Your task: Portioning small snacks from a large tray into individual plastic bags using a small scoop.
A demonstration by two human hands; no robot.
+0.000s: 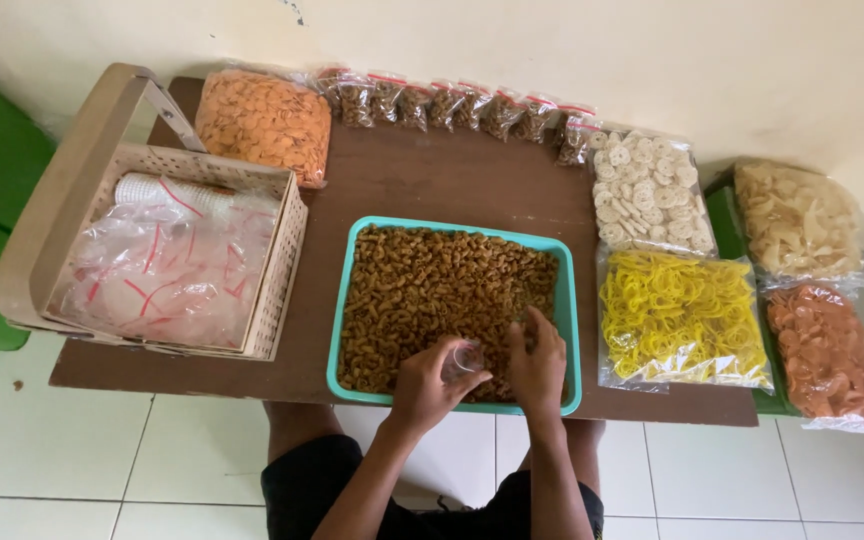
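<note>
Fingers of the left hand [430, 385] are curling around a small clear plastic bag [465, 358], pinching it at the near edge of the teal tray [354, 300]. Fingers of the right hand [537, 362] are bending down, tips dipping into the brown curled snacks [432, 290] just right of the bag; whether they are gripping any pieces, cannot tell. Both hands are working over the near right part of the tray, almost touching each other.

The tray is sitting at the near middle of the brown table [422, 180]. To its left, a beige woven basket [272, 290] with a raised handle is holding a heap of clear plastic bags with red strips [162, 265]. At the far left, a large bag of orange round crackers [264, 122] is lying; a row of small filled packets [452, 105] is running along the far edge. To the right of the tray: a bag of white ring crackers [647, 190] farther off, a bag of yellow curly crackers [682, 318] nearer. Further right, a pale cracker bag [797, 220] and an orange-pink cracker bag [830, 355] are resting on a green surface [722, 215].
</note>
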